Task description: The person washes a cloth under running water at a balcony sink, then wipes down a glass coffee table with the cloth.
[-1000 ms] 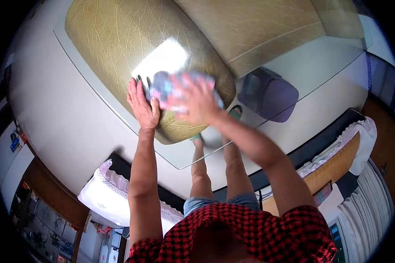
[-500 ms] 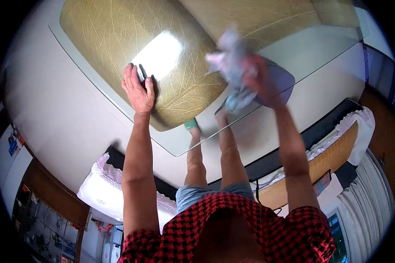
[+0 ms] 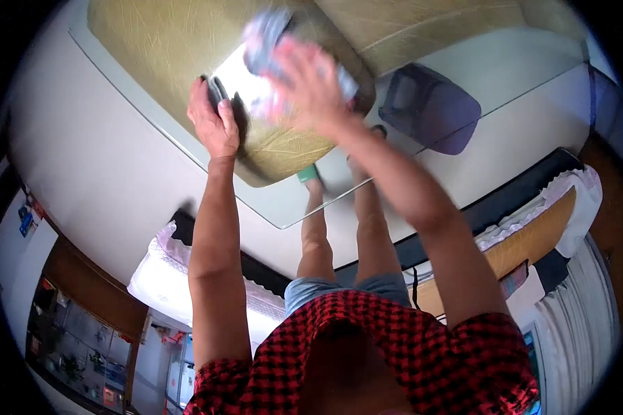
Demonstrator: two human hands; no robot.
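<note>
My left hand [image 3: 214, 126] is on the glass tabletop [image 3: 256, 200], its fingers closed around a small dark, flat object [image 3: 217, 90] standing on edge. I cannot make out its kind. To its right, my right hand [image 3: 311, 86] presses a crumpled cloth [image 3: 264, 43], pale blue and pink, over the glass. Hand and cloth are smeared by motion. Below the glass shows a gold panel [image 3: 152, 48] with a streaky line pattern, and a bright reflection lies partly under the cloth.
A dark purple-grey plastic piece [image 3: 439, 111] shows through the glass on the right. My legs and a green slipper [image 3: 307, 173] are below the table's near edge. Behind me are a sofa with a white lace-edged cover [image 3: 160, 277] and a pale curtain [image 3: 581, 318].
My right hand has swept left with the cloth, from above the purple-grey piece to the bright reflection. My left hand stays near its place, the dark object now tilted more upright.
</note>
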